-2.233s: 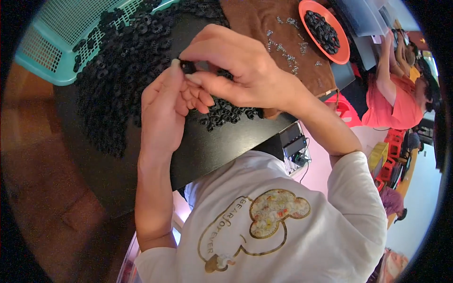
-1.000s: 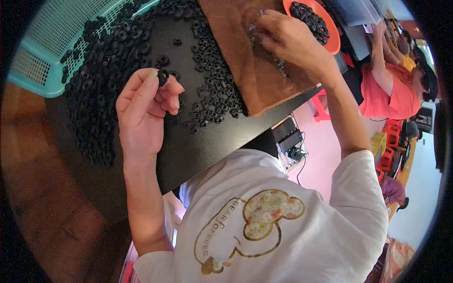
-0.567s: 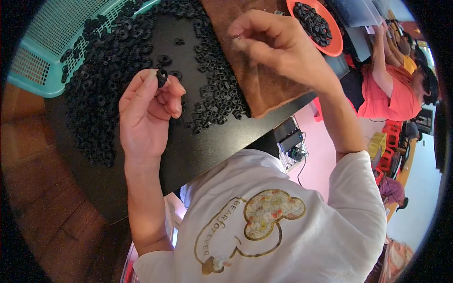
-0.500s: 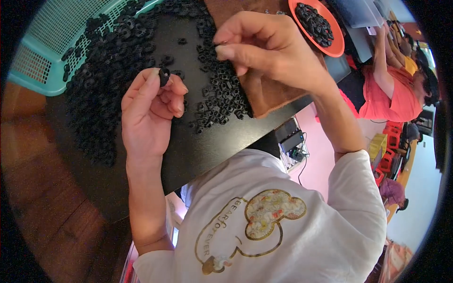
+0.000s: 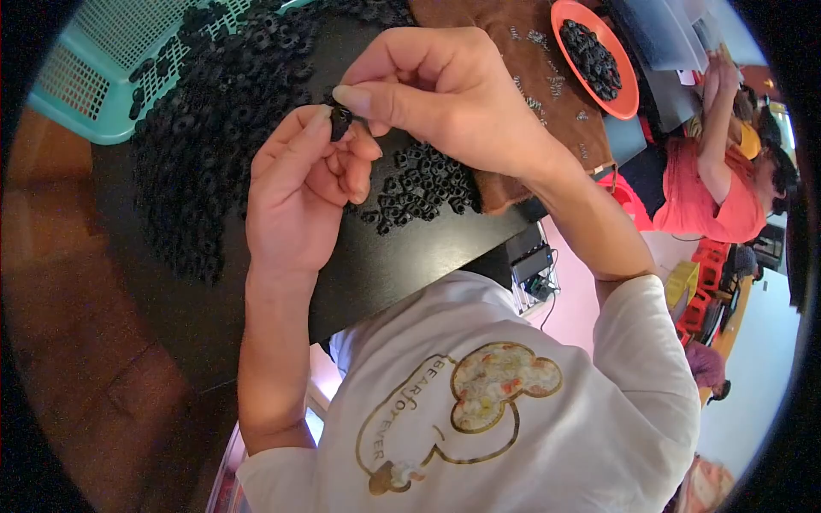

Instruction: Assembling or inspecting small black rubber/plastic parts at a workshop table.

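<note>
Between thumb and fingers my left hand (image 5: 291,197) pinches a small round black plastic part (image 5: 339,128). My right hand (image 5: 453,98) meets it from the right, thumb and forefinger closed at the part's upper end. Whatever lies between those right fingertips is too small and covered to name. Below the right hand, a cluster of small black ring-like pieces (image 5: 428,188) lies on the dark table (image 5: 419,256). A large heap of black plastic parts (image 5: 188,184) spreads to the left of my left hand.
A teal plastic basket (image 5: 107,128) stands at the far left, black parts by it. Small metal springs (image 5: 537,38) lie on a brown cloth (image 5: 500,192) at right. Beyond is an orange dish (image 5: 631,101) of black parts. A co-worker in a red shirt (image 5: 710,197) sits farther right.
My right hand has moved left and down to the black part in my left hand. The hands were apart before. More springs on the cloth now show.
</note>
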A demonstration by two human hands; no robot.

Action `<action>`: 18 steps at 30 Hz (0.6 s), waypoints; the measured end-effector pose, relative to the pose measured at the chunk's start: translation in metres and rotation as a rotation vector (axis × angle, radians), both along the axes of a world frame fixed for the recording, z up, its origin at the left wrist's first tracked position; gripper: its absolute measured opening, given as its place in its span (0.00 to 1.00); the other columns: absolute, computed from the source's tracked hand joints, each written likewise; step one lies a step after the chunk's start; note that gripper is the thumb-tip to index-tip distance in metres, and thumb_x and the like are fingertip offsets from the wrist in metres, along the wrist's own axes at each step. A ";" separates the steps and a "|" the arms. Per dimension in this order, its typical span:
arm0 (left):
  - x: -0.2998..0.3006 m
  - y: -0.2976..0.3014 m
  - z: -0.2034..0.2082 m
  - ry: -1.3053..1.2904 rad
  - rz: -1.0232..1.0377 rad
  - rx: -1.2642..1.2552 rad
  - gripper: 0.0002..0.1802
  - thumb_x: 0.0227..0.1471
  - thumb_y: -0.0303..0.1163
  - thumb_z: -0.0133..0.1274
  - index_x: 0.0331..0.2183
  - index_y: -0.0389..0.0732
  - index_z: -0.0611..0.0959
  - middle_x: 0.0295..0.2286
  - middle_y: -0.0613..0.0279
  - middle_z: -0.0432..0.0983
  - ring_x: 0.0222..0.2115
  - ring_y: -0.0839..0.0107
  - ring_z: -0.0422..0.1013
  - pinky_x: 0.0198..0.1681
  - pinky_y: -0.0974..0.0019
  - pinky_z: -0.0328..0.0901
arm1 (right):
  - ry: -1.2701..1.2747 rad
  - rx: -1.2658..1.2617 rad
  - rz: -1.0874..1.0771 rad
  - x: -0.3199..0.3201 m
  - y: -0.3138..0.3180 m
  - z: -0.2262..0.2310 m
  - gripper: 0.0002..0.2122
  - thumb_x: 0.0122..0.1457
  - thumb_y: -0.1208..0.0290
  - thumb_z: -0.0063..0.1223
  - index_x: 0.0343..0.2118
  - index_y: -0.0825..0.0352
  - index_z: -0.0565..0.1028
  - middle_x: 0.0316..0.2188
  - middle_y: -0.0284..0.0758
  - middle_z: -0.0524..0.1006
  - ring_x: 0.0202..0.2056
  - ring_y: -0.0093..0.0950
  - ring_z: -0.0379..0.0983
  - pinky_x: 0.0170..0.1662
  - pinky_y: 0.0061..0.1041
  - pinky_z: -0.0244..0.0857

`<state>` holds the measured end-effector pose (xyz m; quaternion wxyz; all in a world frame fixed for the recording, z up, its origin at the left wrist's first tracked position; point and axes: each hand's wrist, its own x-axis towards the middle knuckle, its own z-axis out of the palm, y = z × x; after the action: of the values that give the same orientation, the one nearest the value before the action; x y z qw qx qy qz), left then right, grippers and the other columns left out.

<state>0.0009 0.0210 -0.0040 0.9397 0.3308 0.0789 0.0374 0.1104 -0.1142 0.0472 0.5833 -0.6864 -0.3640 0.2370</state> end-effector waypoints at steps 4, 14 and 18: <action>0.002 0.000 -0.001 -0.034 0.004 -0.006 0.12 0.60 0.33 0.42 0.33 0.34 0.75 0.27 0.53 0.76 0.19 0.74 0.68 0.21 0.73 0.63 | -0.220 0.125 -0.015 -0.004 0.004 -0.015 0.07 0.53 0.72 0.55 0.26 0.73 0.76 0.18 0.38 0.76 0.21 0.31 0.75 0.25 0.27 0.67; 0.002 0.001 -0.003 -0.016 0.045 -0.019 0.10 0.60 0.32 0.43 0.34 0.35 0.75 0.26 0.58 0.76 0.20 0.75 0.68 0.22 0.74 0.63 | -0.688 0.105 0.078 -0.007 -0.005 -0.022 0.11 0.53 0.70 0.51 0.34 0.73 0.74 0.28 0.46 0.75 0.31 0.45 0.73 0.34 0.37 0.68; 0.001 0.004 -0.005 -0.023 0.081 0.033 0.10 0.60 0.32 0.43 0.35 0.36 0.75 0.29 0.58 0.77 0.20 0.76 0.69 0.22 0.73 0.63 | -0.683 0.129 0.081 -0.002 -0.008 -0.017 0.11 0.53 0.70 0.52 0.35 0.74 0.74 0.29 0.46 0.75 0.32 0.44 0.74 0.35 0.36 0.69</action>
<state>0.0021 0.0245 -0.0093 0.9326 0.3425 0.0807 0.0807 0.1089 -0.1220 0.0302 0.4602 -0.6730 -0.5790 -0.0068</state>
